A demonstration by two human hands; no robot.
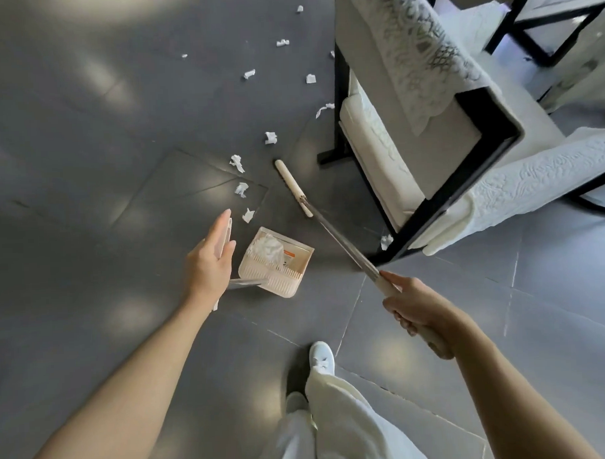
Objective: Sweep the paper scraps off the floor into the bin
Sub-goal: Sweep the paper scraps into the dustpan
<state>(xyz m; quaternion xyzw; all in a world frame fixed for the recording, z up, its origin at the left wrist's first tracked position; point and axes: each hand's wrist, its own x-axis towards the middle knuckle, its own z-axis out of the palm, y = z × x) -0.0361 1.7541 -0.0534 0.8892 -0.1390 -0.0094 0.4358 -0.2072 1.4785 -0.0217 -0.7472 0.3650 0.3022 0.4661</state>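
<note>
Gripping broom: right hand | left hand: hold on dustpan unclear

From my feed I note both forearms bare down to the left hand and the right hand. Trousers: loose, wide-legged, off-white cloth in heavy folds. Forward shoe: white lace-up trainer, rounded toe. Rear shoe: white too, mostly under the hem.
</note>
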